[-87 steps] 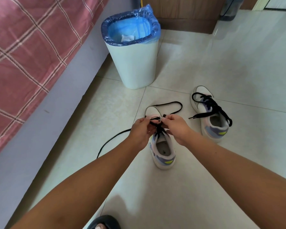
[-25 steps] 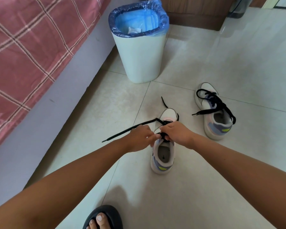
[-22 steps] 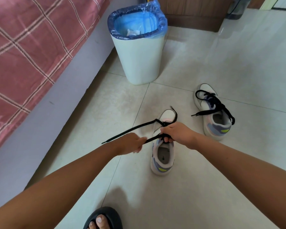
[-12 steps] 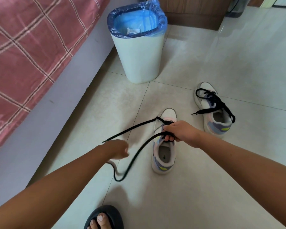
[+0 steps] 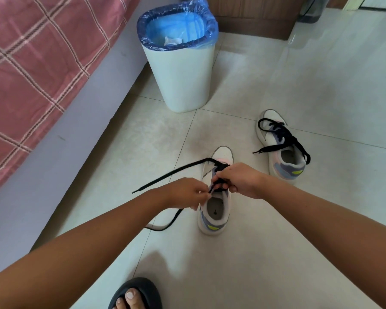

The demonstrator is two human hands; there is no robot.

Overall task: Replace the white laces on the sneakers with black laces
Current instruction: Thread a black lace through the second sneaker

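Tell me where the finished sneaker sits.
In the head view the laced sneaker lies on the floor tiles, right of the sneaker being laced, beyond the right hand.

floor (image 5: 276,253): pale tiles | bed (image 5: 31,63): pink plaid | cabinet (image 5: 254,16): probably wood

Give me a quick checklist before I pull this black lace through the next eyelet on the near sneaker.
1. Left hand pinches the black flat lace: ok.
2. Right hand steadies the near white-and-lilac sneaker at the eyelets: ok.
3. Lace's free end lies untangled on the pale tiled floor: ok.
4. Target eyelet visible: cannot tell, fingers hide it.
5. Far matching sneaker already carries a black lace: ok.
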